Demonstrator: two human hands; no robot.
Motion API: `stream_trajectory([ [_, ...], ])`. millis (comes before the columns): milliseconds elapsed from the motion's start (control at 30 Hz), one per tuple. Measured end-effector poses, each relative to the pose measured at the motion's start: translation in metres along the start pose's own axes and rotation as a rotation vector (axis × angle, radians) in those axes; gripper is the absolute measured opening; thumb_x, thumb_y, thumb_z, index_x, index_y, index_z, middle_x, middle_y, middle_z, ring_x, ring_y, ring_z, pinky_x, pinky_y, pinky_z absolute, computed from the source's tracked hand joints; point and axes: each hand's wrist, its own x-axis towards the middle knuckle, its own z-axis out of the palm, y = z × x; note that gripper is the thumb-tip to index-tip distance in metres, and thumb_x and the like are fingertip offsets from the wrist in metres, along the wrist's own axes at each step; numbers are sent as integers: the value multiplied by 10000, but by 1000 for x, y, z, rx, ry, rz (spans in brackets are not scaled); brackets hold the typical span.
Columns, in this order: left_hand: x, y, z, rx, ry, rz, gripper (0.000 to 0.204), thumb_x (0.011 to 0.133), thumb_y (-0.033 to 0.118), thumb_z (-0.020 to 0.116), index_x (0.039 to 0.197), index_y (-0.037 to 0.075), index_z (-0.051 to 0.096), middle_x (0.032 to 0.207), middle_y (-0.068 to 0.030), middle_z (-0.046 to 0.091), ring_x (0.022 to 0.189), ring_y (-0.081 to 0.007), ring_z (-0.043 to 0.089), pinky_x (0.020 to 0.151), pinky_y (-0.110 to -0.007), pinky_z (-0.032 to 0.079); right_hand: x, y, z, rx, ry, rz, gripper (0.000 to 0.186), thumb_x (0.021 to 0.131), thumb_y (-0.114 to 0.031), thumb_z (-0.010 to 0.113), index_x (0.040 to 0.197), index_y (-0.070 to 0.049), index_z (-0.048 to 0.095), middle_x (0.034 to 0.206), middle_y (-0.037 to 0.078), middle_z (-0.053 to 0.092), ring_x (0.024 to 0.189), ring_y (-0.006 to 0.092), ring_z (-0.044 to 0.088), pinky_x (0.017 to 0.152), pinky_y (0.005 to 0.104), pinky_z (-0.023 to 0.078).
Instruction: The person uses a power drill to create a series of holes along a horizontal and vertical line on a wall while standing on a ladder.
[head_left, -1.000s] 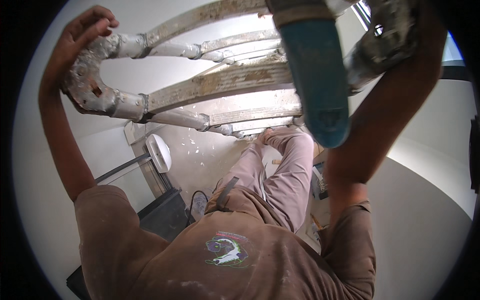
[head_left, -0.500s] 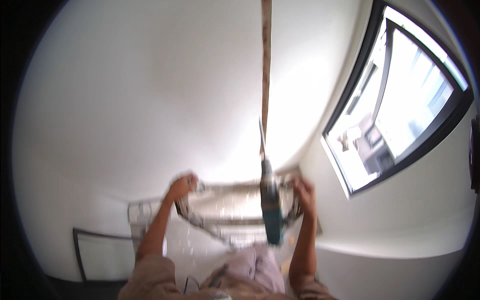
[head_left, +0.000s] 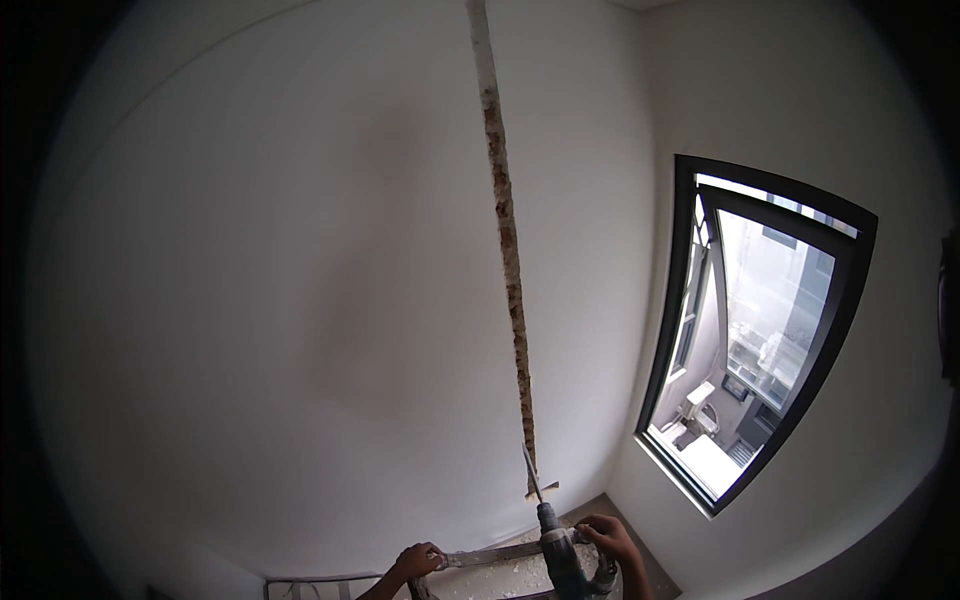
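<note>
Low in the view, a worn, plaster-spattered frame (head_left: 497, 555) that looks like the top of a ladder stretches between my hands. Closed round its left end is my left hand (head_left: 418, 561). My right hand (head_left: 610, 541) grips the right end, close beside a power drill (head_left: 563, 565). The drill has a dark teal body and a long chisel bit (head_left: 532, 470) pointing up toward the wall. Neither hand is on the drill; what holds it up is hidden. A rough chased groove (head_left: 507, 240) runs down the white wall (head_left: 250, 300), and the bit's tip overlaps its lower end.
To the right, a black-framed window (head_left: 860, 270) stands ajar, with an outdoor unit and buildings outside. Pale debris (head_left: 490, 580) shows below, through the frame. A thin dark-edged frame (head_left: 320, 580) is at the lower left. The room corner lies between groove and window.
My view has tilted up: hands, frame and drill now sit lower, and more of the groove shows. Both hands stay on the frame. The earlier picture is blurred.
</note>
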Motion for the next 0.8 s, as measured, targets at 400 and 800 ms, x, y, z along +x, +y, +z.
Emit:
stream_trajectory([
  [400,1,21,-7,-76,-117,75,218,754,278,688,830,75,663,830,-138,662,846,-303,634,788,-388,487,15,24,-1,-644,359,217,268,799,-225,612,971,-21,634,896,157,636,856,295,614,777,379,488],
  [800,-2,52,-35,-57,-209,163,82,781,129,635,790,52,609,796,-89,624,834,-267,577,785,-376,446,32,-7,16,-643,406,463,316,811,-287,612,977,-19,641,935,206,667,882,337,643,786,406,494],
])
